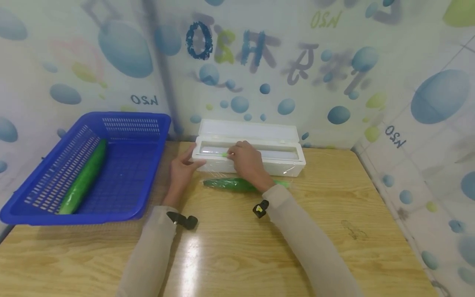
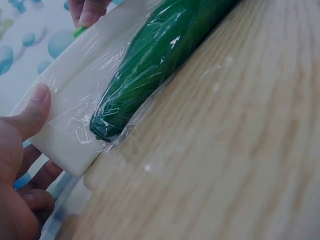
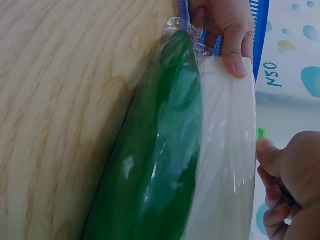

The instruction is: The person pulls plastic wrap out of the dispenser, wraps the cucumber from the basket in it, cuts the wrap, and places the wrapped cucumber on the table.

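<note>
In the head view, the white box (image 1: 287, 168) sits near the wall (image 1: 241, 103) with its lid (image 1: 248, 130) raised behind it and a pale roll (image 1: 278, 155) lying inside. The left hand (image 1: 182, 170) grips the box's left end, thumb on the front. The right hand (image 1: 248, 163) is over the middle of the box, its fingers mostly curled in, pinching a small green tab (image 1: 224, 154) at the box's front edge. The wrapped cucumber (image 1: 230, 184) lies on the table (image 1: 371, 255) just in front of the box and alongside it, under clear film (image 1: 217, 168) that reaches up the box's front. To the left of the box, a blue basket (image 1: 74, 219) holds a second cucumber (image 1: 87, 181). In the left wrist view, the left thumb presses the box's film-covered front while the other fingers bend round its end; the wrapped cucumber runs right beside the box. In the right wrist view, the right thumb and forefinger nip the green tab at the box's edge, the other fingers bent loosely beneath, and the wrapped cucumber shows glossy through creased film next to the box.
</note>
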Motion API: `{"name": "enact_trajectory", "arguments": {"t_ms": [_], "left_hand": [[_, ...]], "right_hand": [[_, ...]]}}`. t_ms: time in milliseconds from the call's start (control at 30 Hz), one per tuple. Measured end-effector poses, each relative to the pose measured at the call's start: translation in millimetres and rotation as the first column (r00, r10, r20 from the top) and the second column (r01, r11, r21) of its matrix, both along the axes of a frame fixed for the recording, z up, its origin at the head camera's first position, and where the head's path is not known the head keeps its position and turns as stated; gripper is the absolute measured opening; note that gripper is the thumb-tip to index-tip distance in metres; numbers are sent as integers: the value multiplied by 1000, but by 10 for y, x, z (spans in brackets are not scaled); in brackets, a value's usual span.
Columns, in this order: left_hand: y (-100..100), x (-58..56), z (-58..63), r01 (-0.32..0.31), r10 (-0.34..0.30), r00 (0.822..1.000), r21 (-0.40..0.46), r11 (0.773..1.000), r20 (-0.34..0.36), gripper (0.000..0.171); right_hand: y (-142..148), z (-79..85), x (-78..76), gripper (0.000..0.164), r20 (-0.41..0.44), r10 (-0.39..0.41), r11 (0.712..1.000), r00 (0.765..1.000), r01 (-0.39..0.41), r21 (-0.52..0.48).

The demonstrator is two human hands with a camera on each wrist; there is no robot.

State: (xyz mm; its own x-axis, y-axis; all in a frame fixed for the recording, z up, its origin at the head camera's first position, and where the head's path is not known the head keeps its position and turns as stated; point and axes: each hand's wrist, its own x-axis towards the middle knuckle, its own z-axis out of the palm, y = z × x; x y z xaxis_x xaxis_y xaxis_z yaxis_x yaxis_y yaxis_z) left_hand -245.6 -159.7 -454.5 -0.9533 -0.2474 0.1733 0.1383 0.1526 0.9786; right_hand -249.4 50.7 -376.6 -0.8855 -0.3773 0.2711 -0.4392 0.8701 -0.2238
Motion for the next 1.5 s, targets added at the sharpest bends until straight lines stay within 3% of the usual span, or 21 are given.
{"name": "enact_trajectory", "arguments": {"t_ms": [700,900,1500], "left_hand": [[36,22,-4,13,-13,1000,0,1000,1,61],[29,15,26,-14,14,1000,3,1000,14,62],[0,-9,0,-9,9,1000,-18,1000,8,62]], "right_hand": [[327,-7,31,14,-43,15,1000,999,-14,9],[433,-3,27,14,-72,9,1000,997,-8,9],[621,13,57,15,-67,21,1000,998,-22,-19]]}}
